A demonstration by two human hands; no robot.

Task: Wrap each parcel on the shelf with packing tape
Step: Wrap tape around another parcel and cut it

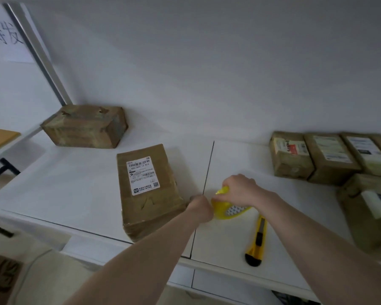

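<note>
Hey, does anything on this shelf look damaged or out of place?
Yes. The back-left box has torn, ragged tape along its top edge, and it sits askew to the wall. The utility knife lies loose near the shelf's front edge, close to the right forearm. I cannot tell whether its blade is out.

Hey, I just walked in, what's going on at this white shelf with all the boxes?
A person is taping parcels. Their right hand grips a yellow tape roll while the left hand pinches at its edge, seemingly pulling the tape end loose, right beside a labelled parcel on the white shelf. A yellow utility knife lies near the front edge. More parcels wait on the right, and another parcel sits at the back left.
</note>
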